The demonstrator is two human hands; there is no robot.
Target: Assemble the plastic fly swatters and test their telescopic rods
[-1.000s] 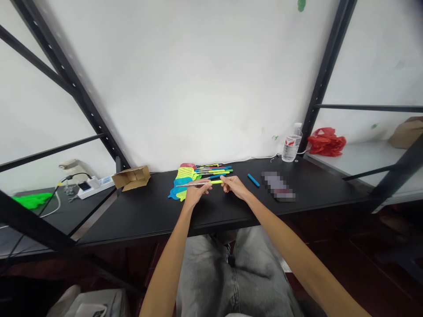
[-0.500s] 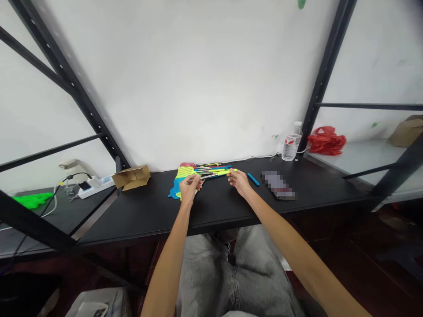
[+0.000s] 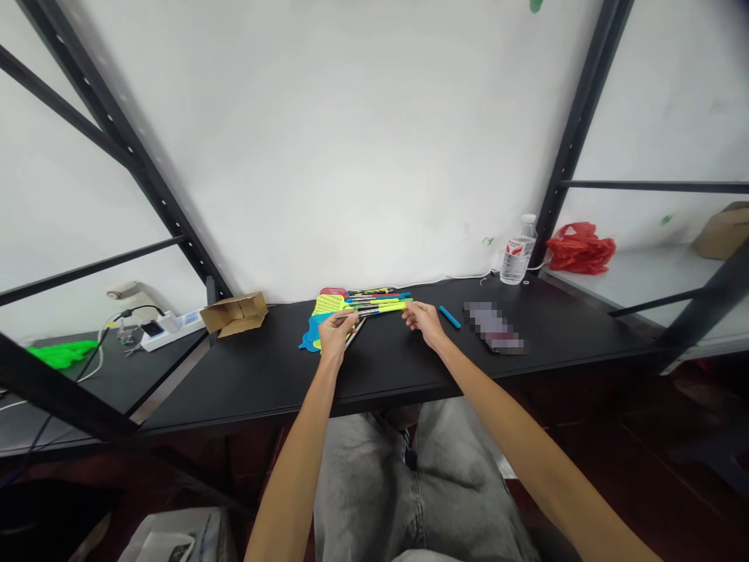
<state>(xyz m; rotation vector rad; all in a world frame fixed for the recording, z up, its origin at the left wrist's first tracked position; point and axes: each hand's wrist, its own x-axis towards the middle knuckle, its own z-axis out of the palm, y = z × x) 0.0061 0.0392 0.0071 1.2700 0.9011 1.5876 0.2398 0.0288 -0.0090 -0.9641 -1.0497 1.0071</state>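
Note:
A stack of mesh fly swatters [image 3: 325, 312] in yellow, blue and red lies at the back of the black table [image 3: 281, 375], their telescopic handles [image 3: 380, 300] pointing right. My left hand [image 3: 335, 331] pinches the metal rod of a yellow-handled swatter beside the mesh heads. My right hand [image 3: 424, 321] holds the other end at its yellow-green grip [image 3: 391, 308], just in front of the pile. A loose blue grip [image 3: 449, 317] lies to the right of my right hand.
An open cardboard box [image 3: 234, 314] sits to the left, a blurred flat object [image 3: 495, 329] to the right. A water bottle [image 3: 517, 254] and red bag [image 3: 580, 250] stand at back right. A power strip [image 3: 167, 328] and black frame posts flank the table.
Both hands moved the yellow-handled swatter away from me, from the open table front onto the edge of the pile. The hands also spread further apart along its rod.

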